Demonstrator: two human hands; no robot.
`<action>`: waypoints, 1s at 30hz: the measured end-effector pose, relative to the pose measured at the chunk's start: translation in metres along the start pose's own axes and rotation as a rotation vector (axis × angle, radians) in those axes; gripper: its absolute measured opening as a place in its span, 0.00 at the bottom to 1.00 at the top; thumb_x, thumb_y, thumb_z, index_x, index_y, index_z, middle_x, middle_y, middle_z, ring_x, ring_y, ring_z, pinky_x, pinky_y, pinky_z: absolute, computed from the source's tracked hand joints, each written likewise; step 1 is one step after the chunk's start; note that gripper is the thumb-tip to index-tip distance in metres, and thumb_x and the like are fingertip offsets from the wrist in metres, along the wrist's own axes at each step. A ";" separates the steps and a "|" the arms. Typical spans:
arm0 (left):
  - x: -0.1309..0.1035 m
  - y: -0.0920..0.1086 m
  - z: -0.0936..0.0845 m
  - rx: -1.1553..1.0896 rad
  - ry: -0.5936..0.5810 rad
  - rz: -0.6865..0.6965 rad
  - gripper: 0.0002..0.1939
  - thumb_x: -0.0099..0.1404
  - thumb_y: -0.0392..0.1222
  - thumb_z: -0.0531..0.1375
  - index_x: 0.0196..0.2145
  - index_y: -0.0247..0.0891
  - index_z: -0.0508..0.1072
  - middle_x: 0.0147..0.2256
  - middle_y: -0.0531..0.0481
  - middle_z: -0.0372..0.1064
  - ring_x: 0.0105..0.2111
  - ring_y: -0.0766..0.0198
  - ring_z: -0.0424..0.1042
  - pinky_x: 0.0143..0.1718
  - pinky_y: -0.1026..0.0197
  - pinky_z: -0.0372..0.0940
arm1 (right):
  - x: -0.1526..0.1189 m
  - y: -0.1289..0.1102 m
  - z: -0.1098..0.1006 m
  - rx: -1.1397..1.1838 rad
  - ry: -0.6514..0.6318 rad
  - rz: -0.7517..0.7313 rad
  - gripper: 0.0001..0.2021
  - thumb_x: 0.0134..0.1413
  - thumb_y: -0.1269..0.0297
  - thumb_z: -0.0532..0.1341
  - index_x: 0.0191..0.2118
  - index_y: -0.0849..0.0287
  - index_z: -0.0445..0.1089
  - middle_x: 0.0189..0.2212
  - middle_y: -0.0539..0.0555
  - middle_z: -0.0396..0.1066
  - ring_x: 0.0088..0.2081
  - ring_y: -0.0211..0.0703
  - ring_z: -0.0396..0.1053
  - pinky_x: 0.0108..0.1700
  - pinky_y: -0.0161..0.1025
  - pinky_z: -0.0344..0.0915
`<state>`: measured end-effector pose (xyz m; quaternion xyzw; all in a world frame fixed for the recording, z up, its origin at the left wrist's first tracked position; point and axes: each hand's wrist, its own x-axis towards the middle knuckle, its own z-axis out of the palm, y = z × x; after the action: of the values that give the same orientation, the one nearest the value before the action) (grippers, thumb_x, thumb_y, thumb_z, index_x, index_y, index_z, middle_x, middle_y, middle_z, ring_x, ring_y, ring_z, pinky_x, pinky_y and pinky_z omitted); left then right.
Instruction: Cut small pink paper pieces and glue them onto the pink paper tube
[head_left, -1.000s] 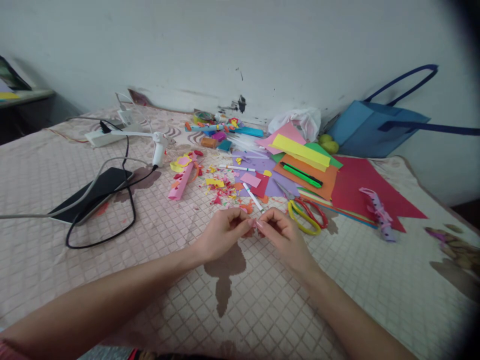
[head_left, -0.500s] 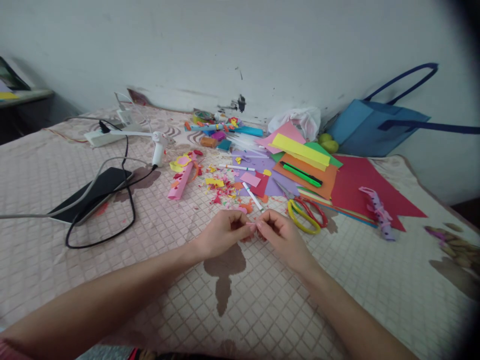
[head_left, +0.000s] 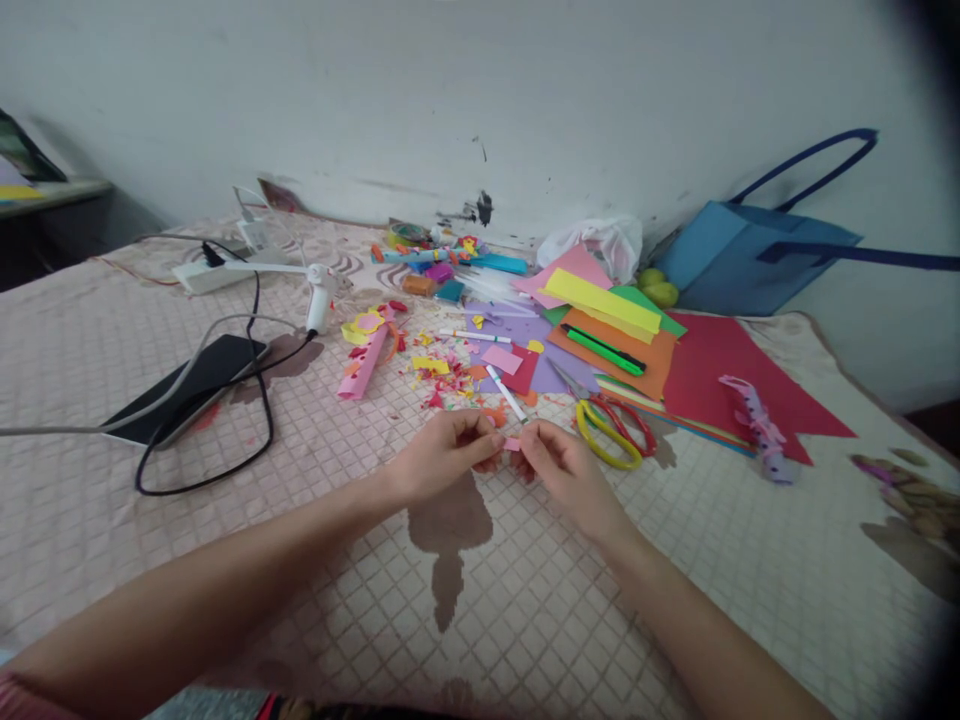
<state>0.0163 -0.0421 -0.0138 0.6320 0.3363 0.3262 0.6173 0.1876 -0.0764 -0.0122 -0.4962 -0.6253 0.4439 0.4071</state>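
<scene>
Between my two hands is a small piece of pink paper (head_left: 512, 444), pinched from both sides over the quilted cover. My left hand (head_left: 448, 455) grips its left end with thumb and fingertips. On the other side my right hand (head_left: 566, 470) pinches the right end; the fingers partly hide the paper. Scissors (head_left: 609, 435) with yellow and red handles lie just right of my right hand. A white marker (head_left: 507, 393) rests right beyond my fingertips, among colourful paper scraps (head_left: 442, 378). A decorated pink paper roll (head_left: 365, 362) lies to the left.
Sheets of red paper (head_left: 739, 370) and orange paper (head_left: 622, 355) spread to the right, with a green cutter (head_left: 604, 350) on top. A blue bag (head_left: 750, 250) stands by the wall. At left are a black device (head_left: 187, 385), cables and a glue gun (head_left: 319, 298).
My hands have moved slightly apart, and more of the pink paper now shows between the fingertips. The things on the cover lie as before.
</scene>
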 end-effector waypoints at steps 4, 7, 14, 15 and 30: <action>-0.002 0.001 0.003 0.072 0.065 0.028 0.12 0.60 0.44 0.57 0.25 0.33 0.67 0.22 0.52 0.64 0.23 0.71 0.63 0.26 0.66 0.59 | -0.001 0.000 0.002 -0.033 -0.034 -0.026 0.12 0.55 0.57 0.56 0.27 0.58 0.64 0.21 0.47 0.61 0.24 0.35 0.58 0.25 0.33 0.56; -0.002 0.001 0.003 0.097 0.081 0.035 0.11 0.60 0.44 0.56 0.26 0.33 0.67 0.23 0.52 0.65 0.24 0.70 0.64 0.26 0.65 0.60 | 0.000 0.001 0.000 -0.027 -0.043 -0.038 0.11 0.57 0.58 0.55 0.27 0.59 0.66 0.22 0.48 0.64 0.25 0.36 0.61 0.28 0.34 0.58; 0.000 -0.001 0.001 0.072 0.077 -0.004 0.11 0.60 0.44 0.56 0.26 0.33 0.67 0.23 0.52 0.66 0.24 0.70 0.64 0.27 0.65 0.59 | 0.005 0.006 -0.007 0.017 -0.021 0.003 0.10 0.55 0.59 0.57 0.28 0.59 0.66 0.22 0.48 0.64 0.25 0.36 0.61 0.27 0.34 0.59; 0.000 -0.001 0.001 0.065 0.063 -0.009 0.12 0.60 0.45 0.56 0.26 0.33 0.67 0.23 0.51 0.66 0.24 0.70 0.64 0.27 0.65 0.60 | 0.005 0.006 -0.007 -0.007 -0.018 -0.009 0.10 0.55 0.59 0.57 0.28 0.59 0.65 0.21 0.48 0.63 0.24 0.35 0.60 0.27 0.34 0.58; 0.000 -0.005 0.001 0.108 0.003 -0.016 0.12 0.61 0.46 0.55 0.27 0.33 0.67 0.23 0.52 0.65 0.24 0.69 0.64 0.27 0.65 0.59 | 0.003 0.007 -0.006 -0.041 -0.041 0.001 0.10 0.55 0.59 0.56 0.28 0.58 0.63 0.22 0.47 0.59 0.24 0.35 0.56 0.26 0.34 0.55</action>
<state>0.0172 -0.0431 -0.0184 0.6612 0.3593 0.3034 0.5845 0.1944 -0.0714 -0.0174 -0.4954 -0.6422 0.4416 0.3836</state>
